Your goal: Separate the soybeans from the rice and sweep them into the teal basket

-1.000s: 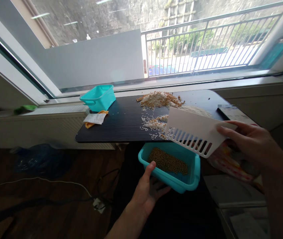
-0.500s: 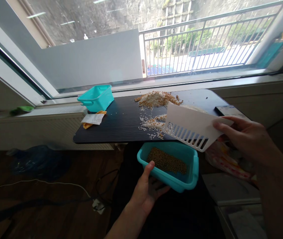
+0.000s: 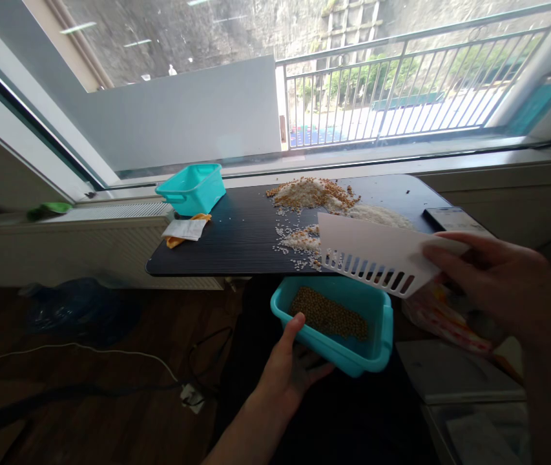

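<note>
below the near edge of the dark table (image 3: 236,242), the left hand (image 3: 285,365) holds a teal basin (image 3: 345,358) of brown beans (image 3: 328,313), thumb over the rim, fingers underneath. above the table's near right part, the right hand (image 3: 486,265) pinches a white slotted scoop (image 3: 372,239) between thumb and fingers. a mound of beans and white grains (image 3: 304,194) sits toward the table's far edge, a smaller scatter (image 3: 299,241) nearer. a careless scoop stroke could push grains off the table into the basin, and a slack 1-hand grip could tilt it, spilling beans
</note>
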The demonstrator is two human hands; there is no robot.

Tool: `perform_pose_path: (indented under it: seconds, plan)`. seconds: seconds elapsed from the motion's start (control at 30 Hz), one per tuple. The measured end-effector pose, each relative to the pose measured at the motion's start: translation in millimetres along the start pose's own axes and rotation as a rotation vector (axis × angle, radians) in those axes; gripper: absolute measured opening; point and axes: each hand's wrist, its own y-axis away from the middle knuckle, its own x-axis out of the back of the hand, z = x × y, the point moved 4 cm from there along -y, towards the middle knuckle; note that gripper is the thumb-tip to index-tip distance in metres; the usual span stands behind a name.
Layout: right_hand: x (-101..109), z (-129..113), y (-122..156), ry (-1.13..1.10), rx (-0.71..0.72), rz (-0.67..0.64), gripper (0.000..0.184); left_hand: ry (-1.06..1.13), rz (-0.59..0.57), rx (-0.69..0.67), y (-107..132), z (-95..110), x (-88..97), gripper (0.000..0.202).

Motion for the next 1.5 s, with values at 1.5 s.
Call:
perform_pose_path:
  seconds: [1.5]
  plan:
    - [-5,-8,10,0.089,0.329,-0.008,0.026,0.013,0.009,-0.012,0,0,1.3,0.061]
